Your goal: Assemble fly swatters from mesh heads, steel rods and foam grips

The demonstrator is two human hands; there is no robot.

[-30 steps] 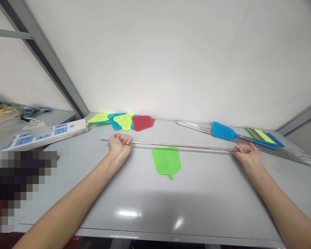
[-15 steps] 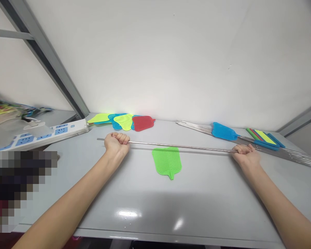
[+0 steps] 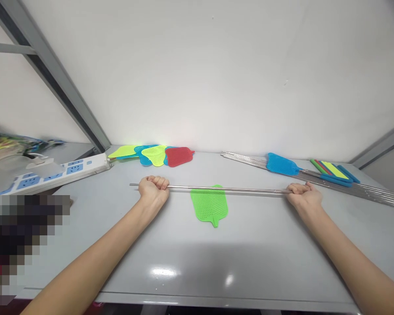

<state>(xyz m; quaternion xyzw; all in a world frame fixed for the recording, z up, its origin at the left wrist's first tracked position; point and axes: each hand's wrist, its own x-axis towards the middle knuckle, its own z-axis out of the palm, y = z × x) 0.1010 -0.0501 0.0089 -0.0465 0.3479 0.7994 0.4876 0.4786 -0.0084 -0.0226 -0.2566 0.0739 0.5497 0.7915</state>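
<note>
A thin metal rod (image 3: 223, 188) stretches level between my two hands, crossing over the top of a green fly swatter head (image 3: 210, 205). My left hand (image 3: 153, 190) is closed around the rod near one end, and a short piece sticks out past it. At the other end, my right hand (image 3: 304, 195) grips the rod with curled fingers, hiding the tip. The green head lies flat on the grey table (image 3: 197, 267), its short socket pointing toward me.
Yellow and blue swatter heads and a red one (image 3: 180, 156) overlap along the wall. At right, a blue swatter (image 3: 282, 165) rests on a bundle of metal rods (image 3: 374, 194) beside coloured tubes (image 3: 335, 170). A power strip (image 3: 75, 169) lies at left.
Both hands have brought the rod slightly closer to me, its left end lowered so it lies more level. The hands are a little nearer each other in view.
</note>
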